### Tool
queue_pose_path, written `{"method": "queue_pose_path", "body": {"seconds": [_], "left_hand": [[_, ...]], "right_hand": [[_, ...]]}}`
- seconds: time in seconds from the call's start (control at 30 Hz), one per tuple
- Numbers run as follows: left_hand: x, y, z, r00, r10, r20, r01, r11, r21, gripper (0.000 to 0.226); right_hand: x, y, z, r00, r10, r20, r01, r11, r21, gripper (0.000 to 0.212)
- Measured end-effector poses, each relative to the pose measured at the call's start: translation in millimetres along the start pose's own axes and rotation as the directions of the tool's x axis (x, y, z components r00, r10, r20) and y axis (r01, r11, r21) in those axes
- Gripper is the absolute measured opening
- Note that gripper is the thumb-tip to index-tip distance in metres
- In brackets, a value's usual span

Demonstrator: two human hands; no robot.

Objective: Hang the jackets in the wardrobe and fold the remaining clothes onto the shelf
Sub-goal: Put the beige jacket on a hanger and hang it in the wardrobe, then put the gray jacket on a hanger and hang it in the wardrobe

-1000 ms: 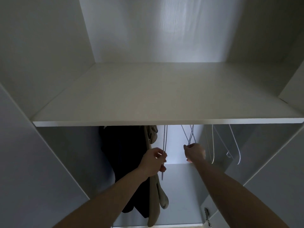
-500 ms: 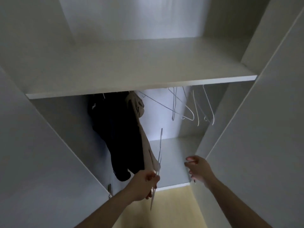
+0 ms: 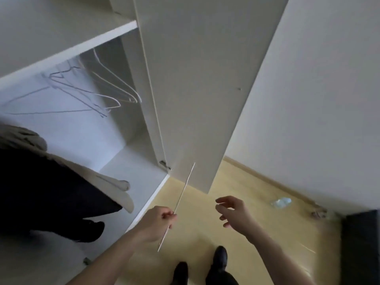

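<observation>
White wire hanger (image 3: 183, 194), thin, seen edge-on as a slanted line: pinched in the left hand (image 3: 158, 222), fingers curled round its lower part, held out over the pale yellow wood floor (image 3: 257, 202) just outside the white wardrobe (image 3: 197, 79).

Right hand (image 3: 234, 212): fingers spread and loosely bent, holding nothing, near the hanger but apart from it.

Step in hand, as judged: a hanger is out of the wardrobe, ready to take the next jacket. No loose jacket or other clothes to fold show in this view. The next move calls for turning to wherever the clothes lie, feeding the hanger into a jacket's shoulders with both hands, then hooking it back inside the wardrobe.

Wardrobe, hanging bay, contents:
- black garment (image 3: 41, 192), hung at the left, large, reaching down toward the wardrobe floor;
- beige garment (image 3: 115, 194), hung just beside the black one and touching it, sleeve ends dangling;
- cluster of empty pale wire hangers (image 3: 102, 89) to the right, blurred, count uncertain; what they hang from is hidden under the shelf.

White upper shelf (image 3: 61, 27): only part shows, no folded clothes seen on that part.

Wardrobe door (image 3: 205, 99): standing open, hinged at the right.

Floor: person's dark shoes (image 3: 220, 256); small crumpled clear scrap (image 3: 280, 202) near the wall.
</observation>
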State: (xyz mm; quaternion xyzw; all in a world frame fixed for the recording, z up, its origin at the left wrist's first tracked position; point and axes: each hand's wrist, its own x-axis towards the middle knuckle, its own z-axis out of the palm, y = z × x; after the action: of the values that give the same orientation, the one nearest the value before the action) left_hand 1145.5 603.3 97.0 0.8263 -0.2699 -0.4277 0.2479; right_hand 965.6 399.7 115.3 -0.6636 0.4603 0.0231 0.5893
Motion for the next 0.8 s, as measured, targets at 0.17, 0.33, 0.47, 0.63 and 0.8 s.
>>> {"method": "queue_pose_path", "body": {"seconds": [0.17, 0.33, 0.47, 0.63, 0.8], "left_hand": [[-2.3, 55.7, 55.6, 0.973, 0.154, 0.173, -0.182, 0.971, 0.157, 0.03], [-13.3, 128.7, 117.6, 0.914, 0.291, 0.284, -0.359, 0.905, 0.23, 0.026], [-30.9, 194.1, 180.5, 0.86, 0.368, 0.354, -0.471, 0.839, 0.273, 0.027], [-61.8, 260.7, 288.1, 0.79, 0.445, 0.422, -0.586, 0.751, 0.304, 0.025], [-96.0, 317.6, 404.5, 0.693, 0.514, 0.506, -0.69, 0.677, 0.257, 0.022]], "right_hand": [[-67.3, 54.6, -58.3, 0.973, 0.064, -0.223, -0.031, 0.988, 0.148, 0.014], [-133.3, 118.9, -111.9, 0.916, 0.146, -0.373, -0.033, 0.956, 0.293, 0.013], [-187.4, 179.5, -160.0, 0.859, 0.219, -0.462, -0.029, 0.923, 0.384, 0.012], [-253.9, 256.0, -230.4, 0.813, 0.278, -0.511, -0.02, 0.892, 0.452, 0.013], [-308.6, 323.0, -300.9, 0.77, 0.311, -0.557, 0.017, 0.862, 0.506, 0.013]]}}
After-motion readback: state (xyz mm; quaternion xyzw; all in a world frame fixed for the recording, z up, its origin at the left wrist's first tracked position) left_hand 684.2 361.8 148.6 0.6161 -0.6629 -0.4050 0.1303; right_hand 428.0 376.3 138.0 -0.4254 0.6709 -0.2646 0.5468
